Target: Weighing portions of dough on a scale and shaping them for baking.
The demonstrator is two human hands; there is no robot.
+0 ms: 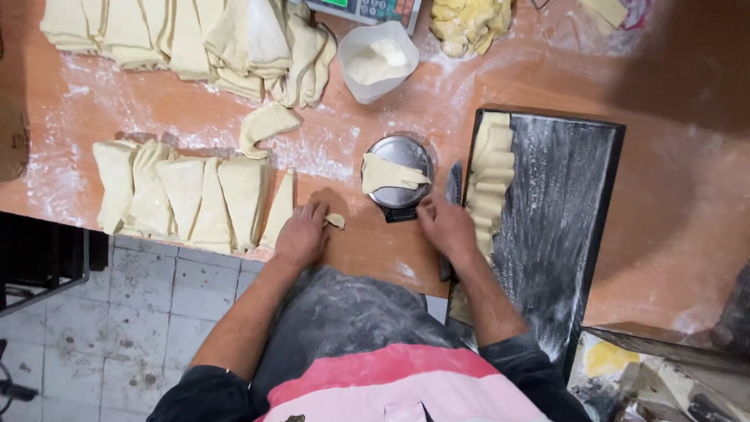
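A floured wooden table is seen from above, with both bare hands resting near its front edge. The left hand is laid palm down on the wood, and a small scrap of dough is pinched between its fingertips, just right of the knuckles. Directly left of that hand, a row of folded dough pieces is lined up side by side, the nearest piece touching the hand's outer edge. The right hand is placed just below and right of a small round scale, on whose metal pan a flat strip of dough is laid; the fingers are curled downward, but whether anything is gripped by them cannot be told. A dark floured tray is set beside the right hand, and a column of shaped dough pieces is stacked along its left edge. Further back, a white bag of flour is stood open, a larger heap of folded dough is spread along the far side, and a single loose piece is left between the two groups.
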